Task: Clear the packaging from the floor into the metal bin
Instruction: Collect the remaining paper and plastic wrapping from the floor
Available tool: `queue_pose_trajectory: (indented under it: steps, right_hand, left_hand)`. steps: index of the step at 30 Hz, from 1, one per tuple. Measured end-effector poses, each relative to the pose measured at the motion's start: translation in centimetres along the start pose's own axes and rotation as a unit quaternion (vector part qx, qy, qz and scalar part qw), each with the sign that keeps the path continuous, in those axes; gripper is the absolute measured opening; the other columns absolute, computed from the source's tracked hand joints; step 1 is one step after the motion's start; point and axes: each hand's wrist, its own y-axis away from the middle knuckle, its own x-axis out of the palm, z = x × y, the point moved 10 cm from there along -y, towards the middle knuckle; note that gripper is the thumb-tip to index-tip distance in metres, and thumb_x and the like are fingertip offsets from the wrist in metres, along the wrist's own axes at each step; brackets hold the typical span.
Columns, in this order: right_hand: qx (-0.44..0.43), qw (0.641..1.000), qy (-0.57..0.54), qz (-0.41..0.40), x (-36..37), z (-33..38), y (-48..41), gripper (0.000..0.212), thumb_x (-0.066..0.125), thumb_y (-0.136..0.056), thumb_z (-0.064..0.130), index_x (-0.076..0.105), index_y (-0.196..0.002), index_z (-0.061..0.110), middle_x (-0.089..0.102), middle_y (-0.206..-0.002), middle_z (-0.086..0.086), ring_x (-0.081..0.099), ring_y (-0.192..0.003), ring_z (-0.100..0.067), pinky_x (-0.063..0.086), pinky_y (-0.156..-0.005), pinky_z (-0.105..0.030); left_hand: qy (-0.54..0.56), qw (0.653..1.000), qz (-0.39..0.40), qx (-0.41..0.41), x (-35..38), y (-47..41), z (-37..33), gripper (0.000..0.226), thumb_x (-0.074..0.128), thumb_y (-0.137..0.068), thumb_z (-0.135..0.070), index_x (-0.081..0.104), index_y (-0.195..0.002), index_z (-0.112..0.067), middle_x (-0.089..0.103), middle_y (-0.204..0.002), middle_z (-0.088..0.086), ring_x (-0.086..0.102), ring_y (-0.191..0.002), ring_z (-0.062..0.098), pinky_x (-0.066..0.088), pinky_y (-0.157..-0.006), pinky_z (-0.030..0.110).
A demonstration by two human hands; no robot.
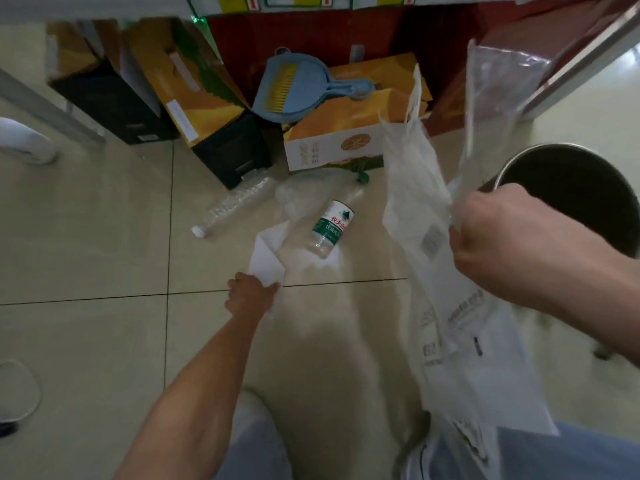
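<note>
The left hand (251, 294) pinches a white sheet (266, 259) just below the bottle (330, 228), while the right hand (495, 233) clutches plastic bags (415, 188) beside the metal bin (571, 188).

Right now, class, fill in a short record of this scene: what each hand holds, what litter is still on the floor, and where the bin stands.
left hand: gripping white paper at floor level
right hand: holding plastic bags up beside the bin
metal bin: right side, open top
floor litter: labelled bottle, clear bottle, crumpled clear wrap
dustpan: resting on boxes
</note>
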Motion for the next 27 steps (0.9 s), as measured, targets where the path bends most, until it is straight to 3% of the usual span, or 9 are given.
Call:
queue_pose_trajectory:
  steps: [2,4,7,14,19,23,25,27]
  right_hand:
    - [0.003,1.000,0.005,0.003,0.3,-0.2,-0.2,0.017,0.059,-0.097,0.019,0.049,-0.084,0.019,0.055,-0.067,-0.002,0.055,-0.048,-0.011,0.034,-0.035,-0.020]
    - [0.001,1.000,0.000,0.010,0.6,0.0,-0.4,0.008,0.060,-0.097,0.021,0.056,-0.093,0.016,0.057,-0.069,-0.002,0.060,-0.051,-0.013,0.045,-0.039,-0.022]
    - [-0.005,1.000,-0.002,0.006,0.4,0.7,-0.5,0.008,0.060,-0.095,0.019,0.058,-0.097,0.012,0.058,-0.076,-0.007,0.065,-0.062,-0.023,0.061,-0.058,-0.038]
    - [-0.041,0.998,-0.037,0.015,-1.7,2.6,0.7,0.011,0.058,-0.094,0.020,0.055,-0.102,0.013,0.054,-0.086,-0.011,0.062,-0.077,-0.031,0.056,-0.064,-0.039]
    - [-0.047,0.998,-0.036,-0.010,-0.2,1.4,-0.1,0.009,0.061,-0.092,0.019,0.057,-0.096,0.013,0.059,-0.084,-0.009,0.064,-0.073,-0.028,0.060,-0.066,-0.040]
    - [-0.029,0.999,-0.006,0.015,2.0,-0.3,-0.4,0.009,0.060,-0.094,0.020,0.056,-0.087,0.017,0.059,-0.076,-0.005,0.064,-0.059,-0.021,0.060,-0.055,-0.035]
    - [-0.020,1.000,0.006,0.021,2.1,-0.8,-0.6,0.014,0.060,-0.094,0.018,0.055,-0.081,0.016,0.058,-0.071,-0.003,0.061,-0.053,-0.016,0.053,-0.043,-0.027]
    - [-0.014,1.000,0.013,0.019,1.6,-0.8,-1.2,0.018,0.060,-0.093,0.016,0.053,-0.077,0.016,0.058,-0.070,-0.005,0.061,-0.052,-0.017,0.051,-0.042,-0.027]
  left_hand:
    - [-0.007,1.000,-0.012,0.006,0.6,-0.6,0.2,0.076,0.066,-0.089,-0.055,0.046,-0.135,0.002,0.050,-0.137,0.021,0.053,-0.128,0.039,0.043,-0.104,0.050]
    - [-0.029,0.999,-0.003,0.030,1.4,-0.7,0.0,0.057,0.059,-0.097,-0.046,0.052,-0.133,-0.002,0.050,-0.136,0.021,0.051,-0.129,0.038,0.041,-0.105,0.049]
    - [-0.045,0.998,0.019,0.050,1.2,0.1,-0.1,0.042,0.054,-0.099,-0.027,0.054,-0.133,-0.003,0.049,-0.137,0.021,0.051,-0.129,0.038,0.040,-0.107,0.048]
    - [-0.006,0.998,0.011,0.064,-5.0,0.3,0.7,0.049,0.060,-0.096,-0.022,0.052,-0.132,0.011,0.052,-0.135,0.030,0.053,-0.125,0.043,0.045,-0.101,0.045]
    - [0.034,0.998,-0.025,0.036,-4.5,-1.8,1.1,0.079,0.078,-0.086,-0.034,0.038,-0.141,0.007,0.042,-0.141,0.027,0.047,-0.131,0.044,0.043,-0.106,0.051]
    - [-0.005,0.999,-0.031,0.027,-0.5,-2.3,2.4,0.065,0.067,-0.095,-0.036,0.047,-0.136,0.010,0.046,-0.138,0.033,0.047,-0.129,0.047,0.041,-0.104,0.046]
    - [-0.009,1.000,-0.012,0.028,0.2,-2.2,2.5,0.055,0.060,-0.098,-0.036,0.055,-0.133,0.006,0.052,-0.137,0.030,0.050,-0.128,0.046,0.043,-0.103,0.046]
    - [0.014,0.999,0.026,0.023,-0.1,-2.2,1.9,0.051,0.062,-0.097,-0.030,0.055,-0.135,0.004,0.055,-0.138,0.027,0.052,-0.130,0.043,0.045,-0.104,0.046]
